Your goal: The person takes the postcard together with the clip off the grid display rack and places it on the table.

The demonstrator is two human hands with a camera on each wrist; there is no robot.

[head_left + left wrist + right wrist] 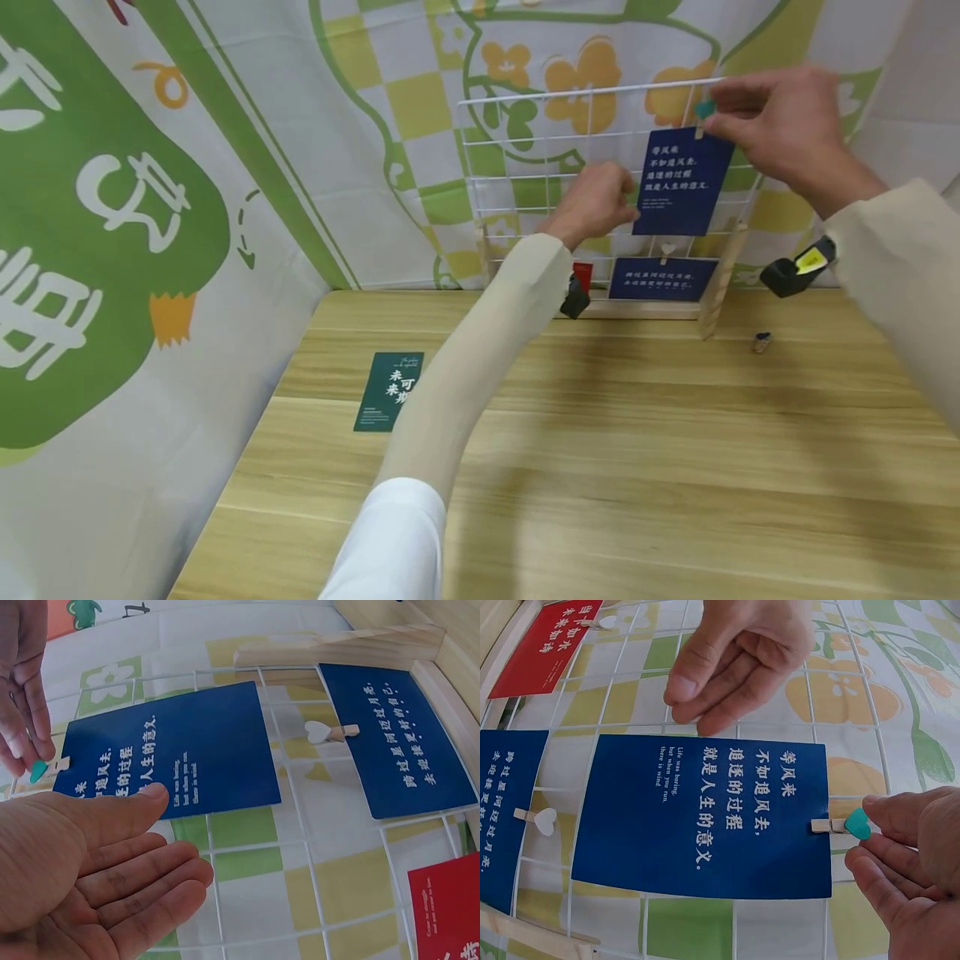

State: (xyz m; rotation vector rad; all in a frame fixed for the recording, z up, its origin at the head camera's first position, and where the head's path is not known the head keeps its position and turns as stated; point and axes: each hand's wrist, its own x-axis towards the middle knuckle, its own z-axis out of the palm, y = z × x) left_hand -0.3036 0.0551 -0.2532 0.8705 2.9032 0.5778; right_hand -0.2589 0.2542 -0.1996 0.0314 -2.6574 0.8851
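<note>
A dark blue card (684, 182) with white writing hangs on a white wire grid (551, 133), held by a small wooden clothespin (829, 826) with a teal heart. The right hand (798, 125) pinches this clothespin at its heart end, thumb on one side and fingers on the other. My left hand (596, 200) is beside the card's left edge, its fingers loosely extended and holding nothing. In the left wrist view, the thumb of the left hand (105, 877) overlaps the card's edge. Below hangs a second blue card (662, 279), clipped by a clothespin with a white heart (318, 733).
A red card (544, 646) hangs low on the grid, partly behind the left wrist in the head view. The grid stands in a wooden base (637, 311) against a patterned cloth. On the table (637, 467) lie a green card (387, 392) and a small clothespin (762, 342).
</note>
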